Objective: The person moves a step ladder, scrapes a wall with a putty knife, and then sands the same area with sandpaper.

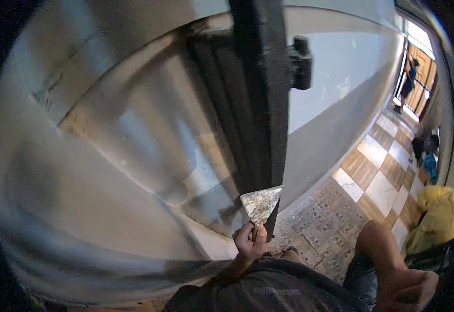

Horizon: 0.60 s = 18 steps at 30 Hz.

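My left hand (pixel 250 241) is closed round the handle of a putty knife (pixel 261 204). Its broad triangular blade points up and is smeared with pale, dried-looking material. The blade's top edge overlaps the lower end of a dark upright door frame (pixel 274 119) in this view. Left of the frame is a wall recess (pixel 185 156) with a lighter, patchy surface. At the lower right, my right hand (pixel 411 290) hangs low beside my body, near a yellow bag (pixel 437 221). Its fingers do not show clearly.
A dark metal fitting (pixel 301 62) juts from the frame. A white-and-grey wall (pixel 336 88) runs to the right. Dusty patterned tiles (pixel 323 223) meet a checkered floor (pixel 380 164). Another person (pixel 410 83) stands by a bright far doorway, and a blue item (pixel 430 167) lies nearer.
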Each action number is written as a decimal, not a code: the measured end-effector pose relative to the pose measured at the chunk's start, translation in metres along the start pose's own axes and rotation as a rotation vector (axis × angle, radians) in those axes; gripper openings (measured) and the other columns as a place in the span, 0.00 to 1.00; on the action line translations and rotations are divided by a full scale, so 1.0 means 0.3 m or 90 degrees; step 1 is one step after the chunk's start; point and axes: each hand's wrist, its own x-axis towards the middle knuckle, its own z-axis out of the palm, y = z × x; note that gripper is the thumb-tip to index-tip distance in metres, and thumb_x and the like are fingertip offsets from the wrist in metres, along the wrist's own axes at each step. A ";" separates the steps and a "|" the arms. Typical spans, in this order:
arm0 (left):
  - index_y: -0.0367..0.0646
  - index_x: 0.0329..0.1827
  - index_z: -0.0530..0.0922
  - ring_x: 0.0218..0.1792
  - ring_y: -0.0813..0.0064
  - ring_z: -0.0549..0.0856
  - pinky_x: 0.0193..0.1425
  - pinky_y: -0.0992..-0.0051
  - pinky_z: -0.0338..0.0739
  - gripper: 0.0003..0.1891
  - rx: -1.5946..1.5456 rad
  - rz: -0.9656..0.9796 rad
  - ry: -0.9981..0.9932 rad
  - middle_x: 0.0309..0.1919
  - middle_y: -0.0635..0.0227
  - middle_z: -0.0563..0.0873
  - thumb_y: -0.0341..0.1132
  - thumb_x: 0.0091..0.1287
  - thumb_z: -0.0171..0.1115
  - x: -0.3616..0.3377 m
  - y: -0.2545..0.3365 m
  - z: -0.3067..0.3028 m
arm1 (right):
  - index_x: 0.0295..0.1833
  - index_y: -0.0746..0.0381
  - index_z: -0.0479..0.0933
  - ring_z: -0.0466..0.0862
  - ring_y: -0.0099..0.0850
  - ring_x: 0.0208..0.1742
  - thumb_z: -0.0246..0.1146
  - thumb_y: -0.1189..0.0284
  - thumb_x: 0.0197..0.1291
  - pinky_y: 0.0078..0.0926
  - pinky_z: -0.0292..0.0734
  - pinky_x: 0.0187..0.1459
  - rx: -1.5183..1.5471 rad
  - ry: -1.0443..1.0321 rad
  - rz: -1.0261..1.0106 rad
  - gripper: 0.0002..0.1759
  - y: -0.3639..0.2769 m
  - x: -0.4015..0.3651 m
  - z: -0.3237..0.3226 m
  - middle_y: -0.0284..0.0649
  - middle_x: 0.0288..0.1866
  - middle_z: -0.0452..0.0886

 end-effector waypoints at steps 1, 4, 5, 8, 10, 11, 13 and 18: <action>0.37 0.29 0.75 0.15 0.77 0.69 0.21 0.77 0.64 0.13 0.009 -0.007 -0.021 0.13 0.67 0.69 0.40 0.59 0.58 -0.005 0.014 -0.002 | 0.21 0.60 0.69 0.73 0.19 0.17 0.65 0.77 0.38 0.13 0.68 0.19 0.093 0.045 0.128 0.10 -0.004 -0.010 0.009 0.31 0.16 0.74; 0.37 0.24 0.73 0.14 0.77 0.70 0.21 0.77 0.65 0.14 -0.017 -0.025 0.000 0.12 0.67 0.70 0.40 0.59 0.59 -0.024 -0.039 -0.008 | 0.22 0.61 0.68 0.74 0.21 0.17 0.65 0.75 0.39 0.13 0.69 0.21 0.340 0.163 0.491 0.10 -0.005 -0.045 0.022 0.32 0.17 0.75; 0.37 0.23 0.73 0.14 0.77 0.71 0.21 0.77 0.65 0.14 -0.041 -0.033 0.006 0.12 0.67 0.71 0.40 0.59 0.58 -0.008 -0.020 -0.006 | 0.22 0.62 0.68 0.74 0.21 0.18 0.66 0.74 0.39 0.13 0.70 0.22 0.412 0.211 0.611 0.11 -0.001 -0.058 0.021 0.32 0.18 0.75; 0.37 0.26 0.74 0.18 0.78 0.77 0.24 0.77 0.70 0.14 -0.096 -0.020 0.037 0.15 0.67 0.78 0.40 0.60 0.57 -0.010 0.004 -0.013 | 0.34 0.66 0.75 0.76 0.29 0.29 0.54 0.67 0.57 0.26 0.71 0.32 -0.632 0.103 0.620 0.12 0.199 -0.364 -0.125 0.40 0.29 0.76; 0.37 0.28 0.74 0.20 0.76 0.79 0.27 0.77 0.71 0.15 -0.095 -0.013 0.060 0.17 0.66 0.79 0.42 0.62 0.54 -0.016 0.024 0.002 | 0.38 0.66 0.73 0.73 0.26 0.22 0.52 0.62 0.63 0.24 0.66 0.20 -0.447 -0.042 0.495 0.16 0.295 -0.463 -0.163 0.41 0.23 0.73; 0.37 0.28 0.74 0.20 0.76 0.79 0.27 0.77 0.71 0.15 -0.092 -0.014 0.066 0.17 0.66 0.79 0.42 0.62 0.54 0.002 0.056 -0.015 | 0.37 0.67 0.74 0.75 0.27 0.23 0.52 0.64 0.62 0.24 0.68 0.22 -0.465 -0.112 0.576 0.15 0.334 -0.460 -0.129 0.42 0.25 0.75; 0.37 0.32 0.75 0.22 0.74 0.79 0.26 0.76 0.71 0.16 0.085 0.006 0.124 0.17 0.66 0.79 0.43 0.63 0.51 0.052 0.154 -0.041 | 0.37 0.68 0.74 0.77 0.29 0.24 0.53 0.66 0.62 0.25 0.70 0.24 -0.474 -0.184 0.658 0.14 0.415 -0.462 -0.080 0.43 0.26 0.76; 0.30 0.42 0.73 0.36 0.70 0.76 0.40 0.72 0.70 0.23 0.014 -0.130 0.193 0.34 0.59 0.77 0.47 0.66 0.46 0.038 0.150 -0.044 | 0.40 0.67 0.75 0.81 0.37 0.35 0.53 0.69 0.61 0.28 0.74 0.37 -0.442 -0.334 0.632 0.12 0.519 -0.492 -0.044 0.46 0.34 0.79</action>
